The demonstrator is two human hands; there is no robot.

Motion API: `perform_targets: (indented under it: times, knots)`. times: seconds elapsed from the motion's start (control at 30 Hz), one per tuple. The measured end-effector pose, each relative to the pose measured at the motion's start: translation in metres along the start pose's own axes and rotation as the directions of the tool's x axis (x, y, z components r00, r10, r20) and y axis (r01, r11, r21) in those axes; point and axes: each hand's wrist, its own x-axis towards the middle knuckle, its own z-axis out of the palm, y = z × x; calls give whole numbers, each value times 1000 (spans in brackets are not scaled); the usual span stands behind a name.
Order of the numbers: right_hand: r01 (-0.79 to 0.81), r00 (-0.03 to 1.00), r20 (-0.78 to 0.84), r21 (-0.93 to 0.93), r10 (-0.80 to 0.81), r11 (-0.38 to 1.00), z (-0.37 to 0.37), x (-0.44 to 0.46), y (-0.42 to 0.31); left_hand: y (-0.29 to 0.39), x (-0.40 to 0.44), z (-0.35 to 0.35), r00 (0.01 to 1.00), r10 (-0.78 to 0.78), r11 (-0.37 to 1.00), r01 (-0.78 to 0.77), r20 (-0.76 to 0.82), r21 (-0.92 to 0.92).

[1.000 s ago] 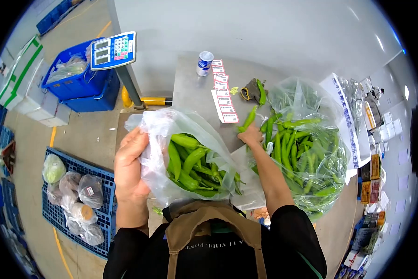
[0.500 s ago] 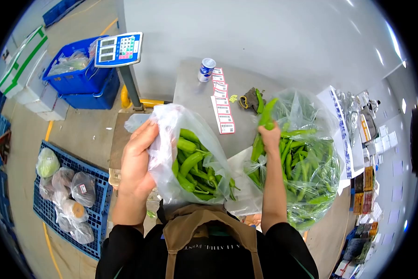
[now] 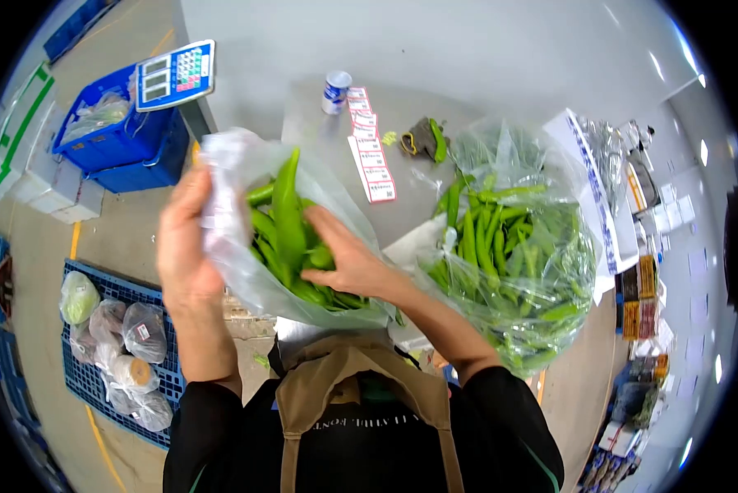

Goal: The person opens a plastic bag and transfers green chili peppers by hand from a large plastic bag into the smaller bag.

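My left hand [image 3: 190, 238] grips the left rim of a clear plastic bag [image 3: 336, 193], keeping its mouth wide. Green peppers [image 3: 283, 222] fill the inside of this bag, one long pepper standing upright. Reaching in from the right, my right hand [image 3: 348, 259] has its fingers curled round green peppers among the others; the fingertips are partly hidden. A larger clear bag [image 3: 578, 238] full of long green peppers [image 3: 500, 238] lies open on the table to the right.
On the grey table [image 3: 311, 107] are a blue-and-white can [image 3: 336, 92], barcode labels [image 3: 372, 156] and a dark glove [image 3: 419, 140] with a pepper beside it. A scale display [image 3: 176, 74] and blue crates [image 3: 110, 131] stand left. Bagged produce [image 3: 131, 370] sits on a blue pallet [image 3: 85, 283].
My right hand has moved left from the large bag into the smaller one, bringing green peppers. My left hand and its bag have shifted left in view.
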Motion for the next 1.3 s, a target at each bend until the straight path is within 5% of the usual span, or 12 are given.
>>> perform_targets:
  times: [0.17,0.23,0.33,0.47,0.5,0.53,0.6,0.63,0.73,1.1,1.2,1.3]
  knots:
    - [-52,998,37,270,44,961,-54,-40,14,20,-19,-14,986,72,997,-71,-150,11]
    - [-312,876,-189,481,444,819,-68,-67,33,13,-19,-1,947,97,995,-99,-307,8]
    - [-513,858,-129,-153,498,845,-63,-110,77,7,-15,2,946,75,997,-80,-316,-1]
    - [-519,829,151,-152,539,841,2,-174,96,-1,-7,10,940,50,998,-61,-336,-23]
    - [-517,843,81,-150,531,843,15,-185,103,-4,-5,14,916,42,997,-62,-399,-36]
    - [-511,855,12,-147,518,847,26,-190,108,0,-3,-1,997,-69,989,64,-27,-135]
    - [-551,835,-91,-126,543,825,39,-198,110,-4,-4,-8,992,-78,984,92,94,-154]
    - [-596,802,-123,-110,584,795,37,-201,108,-5,-3,-6,993,-49,987,66,111,-150]
    - [-655,755,-187,-155,629,740,10,-205,96,-6,-4,20,952,41,994,-69,-303,-83]
    - [-695,715,-385,-295,584,656,-103,-186,-49,0,1,-9,999,12,978,-2,49,-209]
    - [-677,682,-310,-611,662,411,-131,-191,-60,-2,-3,-2,999,17,983,-12,28,-182]
    - [-698,584,-373,-684,721,211,-173,-196,-92,-1,-5,2,1000,0,985,0,-1,-173]
